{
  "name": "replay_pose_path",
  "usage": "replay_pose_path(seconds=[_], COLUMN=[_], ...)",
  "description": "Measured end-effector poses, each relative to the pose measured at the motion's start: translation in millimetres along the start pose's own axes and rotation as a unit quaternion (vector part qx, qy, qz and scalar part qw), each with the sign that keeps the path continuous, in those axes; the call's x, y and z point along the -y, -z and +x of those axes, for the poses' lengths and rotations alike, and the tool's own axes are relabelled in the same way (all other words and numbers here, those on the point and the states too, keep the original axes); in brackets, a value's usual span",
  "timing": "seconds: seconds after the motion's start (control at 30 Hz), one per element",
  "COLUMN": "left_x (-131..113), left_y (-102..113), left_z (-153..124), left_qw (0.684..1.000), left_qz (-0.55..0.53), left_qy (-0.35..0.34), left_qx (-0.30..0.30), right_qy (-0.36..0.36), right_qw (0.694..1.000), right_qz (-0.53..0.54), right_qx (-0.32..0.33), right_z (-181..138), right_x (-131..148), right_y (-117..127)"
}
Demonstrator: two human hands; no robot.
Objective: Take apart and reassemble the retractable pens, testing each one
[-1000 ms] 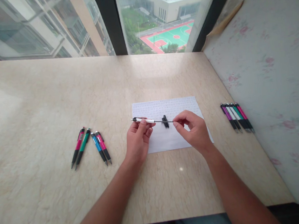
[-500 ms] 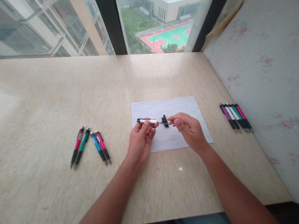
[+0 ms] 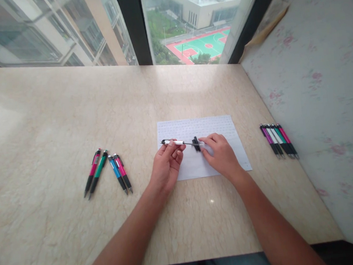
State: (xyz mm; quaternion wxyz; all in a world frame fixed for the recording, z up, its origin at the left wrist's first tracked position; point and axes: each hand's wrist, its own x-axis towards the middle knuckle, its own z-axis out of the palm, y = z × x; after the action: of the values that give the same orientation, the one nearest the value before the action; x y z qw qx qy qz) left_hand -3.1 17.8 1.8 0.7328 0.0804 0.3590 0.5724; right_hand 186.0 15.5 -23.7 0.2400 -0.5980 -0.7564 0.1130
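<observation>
My left hand [image 3: 167, 160] is closed around a white pen barrel [image 3: 177, 142] with a black clip. A thin refill [image 3: 191, 144] sticks out of the barrel's right end, without a grip over it. Low over the paper, my right hand [image 3: 220, 153] has its thumb and index finger apart, just right of some short black pen grips [image 3: 196, 144]. I see nothing held in it. The refill's tip reaches toward the gap between these fingers. Beneath both hands lies a sheet of paper [image 3: 195, 170] with rows of writing.
On the left lie two pink pens [image 3: 92, 173] [image 3: 123, 173], a green pen [image 3: 98, 174] and a blue pen [image 3: 117, 174]. A row of several pens [image 3: 279, 140] lies at the right by the flowered wall [image 3: 326, 105]. A window [image 3: 191, 22] borders the stone countertop [image 3: 68, 109] at the back.
My right hand has let go of the refill's tip and come down beside the black grips, thumb and index finger apart. My left hand stays nearly still with the pen barrel.
</observation>
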Motion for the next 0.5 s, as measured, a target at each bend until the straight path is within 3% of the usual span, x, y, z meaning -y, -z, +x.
replay_pose_path(seconds=[0.23,0.5], left_x=[-0.1,-1.3], left_y=[-0.5,-0.4], left_z=[-0.8,-0.3], left_qw=[1.000,1.000], left_qz=[0.004,0.010], left_qy=[0.002,-0.003], left_qx=[-0.003,-0.007], right_qy=[-0.005,-0.048], right_qw=[1.000,0.991], right_qz=[0.001,0.105], right_qx=[-0.013,-0.066], right_z=[1.1,2.5], right_x=[-1.6,1.6], right_y=[-1.1,4.2])
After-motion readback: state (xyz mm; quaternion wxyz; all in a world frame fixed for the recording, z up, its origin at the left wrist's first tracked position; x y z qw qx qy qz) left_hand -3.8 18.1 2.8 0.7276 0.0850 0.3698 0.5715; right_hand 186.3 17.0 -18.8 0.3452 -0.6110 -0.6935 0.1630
